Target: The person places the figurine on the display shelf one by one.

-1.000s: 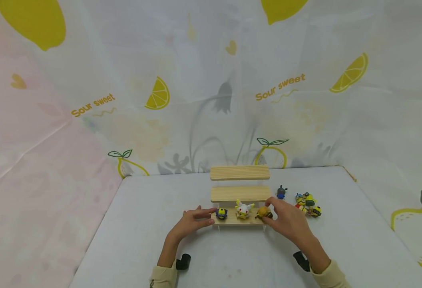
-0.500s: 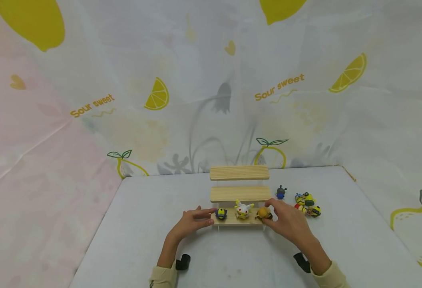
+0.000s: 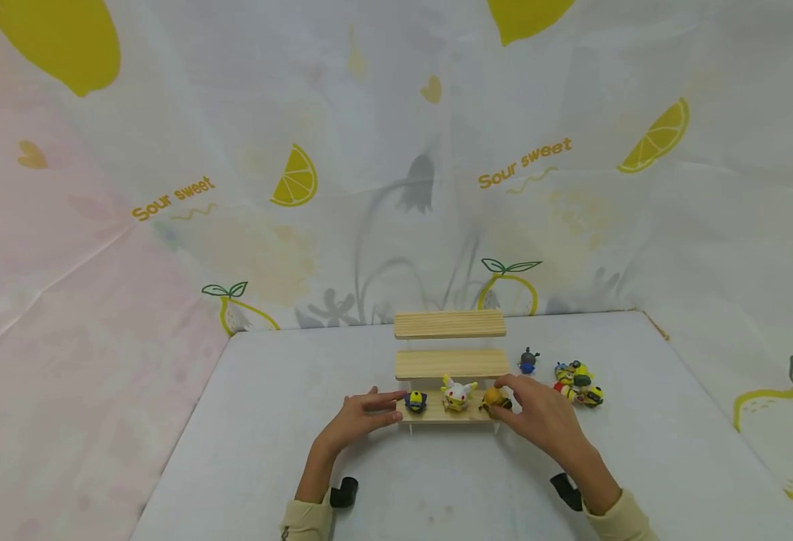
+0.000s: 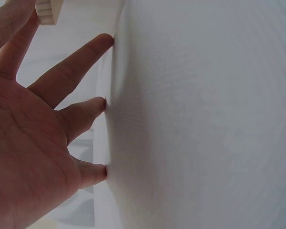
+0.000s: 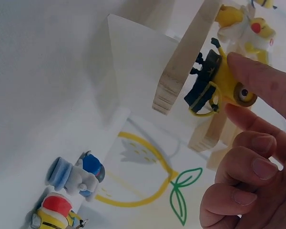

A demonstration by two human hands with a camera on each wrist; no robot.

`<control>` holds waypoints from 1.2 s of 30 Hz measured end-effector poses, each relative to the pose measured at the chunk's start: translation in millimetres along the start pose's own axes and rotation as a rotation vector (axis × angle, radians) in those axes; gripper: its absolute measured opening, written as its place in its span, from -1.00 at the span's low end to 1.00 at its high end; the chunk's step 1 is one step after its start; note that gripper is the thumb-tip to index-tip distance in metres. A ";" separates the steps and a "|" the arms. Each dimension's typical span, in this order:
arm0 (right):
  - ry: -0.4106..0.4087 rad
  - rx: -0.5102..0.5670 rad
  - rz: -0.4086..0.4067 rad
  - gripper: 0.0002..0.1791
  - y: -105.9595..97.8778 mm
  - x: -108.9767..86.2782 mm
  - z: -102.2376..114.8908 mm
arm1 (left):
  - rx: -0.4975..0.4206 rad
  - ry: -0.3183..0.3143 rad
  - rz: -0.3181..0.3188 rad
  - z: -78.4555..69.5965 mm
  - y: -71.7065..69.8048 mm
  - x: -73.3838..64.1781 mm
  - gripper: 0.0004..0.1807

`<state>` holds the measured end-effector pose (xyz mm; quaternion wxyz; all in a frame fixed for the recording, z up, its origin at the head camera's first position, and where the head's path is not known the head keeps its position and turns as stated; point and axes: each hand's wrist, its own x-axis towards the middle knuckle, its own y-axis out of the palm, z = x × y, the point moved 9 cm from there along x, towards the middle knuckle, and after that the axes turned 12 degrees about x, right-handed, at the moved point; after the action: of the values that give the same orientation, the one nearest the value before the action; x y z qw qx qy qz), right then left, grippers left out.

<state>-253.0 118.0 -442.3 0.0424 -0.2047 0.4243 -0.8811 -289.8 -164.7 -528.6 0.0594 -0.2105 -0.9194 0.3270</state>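
My right hand (image 3: 547, 415) pinches a yellow one-eyed minion figurine (image 5: 222, 78) in dark clothes, between thumb and index finger, at the right end of the lowest wooden step (image 3: 445, 418). The other fingers of that hand are curled in the right wrist view. In the middle of the step sits a white figurine (image 3: 458, 396) with yellow ears and red eyes. A blue and yellow figurine (image 3: 415, 402) sits at the left end. Beside it, my left hand (image 3: 357, 415) touches the step's end with thumb and index finger, its other fingers spread against the white tablecloth (image 4: 195, 124).
Two higher steps, the middle board (image 3: 450, 364) and the top board (image 3: 450, 324), rise behind. Right of the stand are a grey and blue figurine (image 3: 528, 361) and a cluster of several figurines (image 3: 577, 382). A lemon-print curtain (image 3: 369, 135) hangs behind the table.
The fingers of my right hand shift very slightly on the minion figurine at the step's right end. My left hand stays where it was.
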 end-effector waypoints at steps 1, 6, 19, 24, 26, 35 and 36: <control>-0.001 -0.001 -0.001 -0.57 0.1 0.0 -0.2 | 0.000 0.000 0.002 0.0 0.1 0.0 -0.56; 0.003 -0.003 0.008 -0.49 1.7 0.0 -1.9 | 0.002 0.000 0.008 0.1 0.5 0.1 -0.55; -0.018 0.006 -0.006 -0.45 -1.6 -2.0 -2.8 | 0.011 -0.001 0.008 -3.5 -1.7 -0.6 -0.54; -0.002 0.008 0.007 -0.45 -1.4 -2.7 -2.8 | 0.012 -0.001 0.005 -3.1 -1.6 -0.8 -0.54; 0.007 0.009 0.014 -0.45 -0.9 -2.8 -3.5 | 0.011 -0.002 0.006 -3.0 -1.6 -0.8 -0.54; -0.010 0.013 0.000 -0.46 -1.8 -3.3 -2.0 | 0.012 0.001 0.003 -3.3 -1.5 -0.5 -0.54; -0.014 0.013 -0.004 -0.46 -2.1 -3.1 -1.6 | 0.013 0.001 0.003 -3.5 -1.6 -0.5 -0.54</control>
<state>-250.6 121.3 -442.6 0.0451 -0.2114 0.4180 -0.8824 -288.9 -164.0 -524.8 0.0607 -0.2119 -0.9169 0.3327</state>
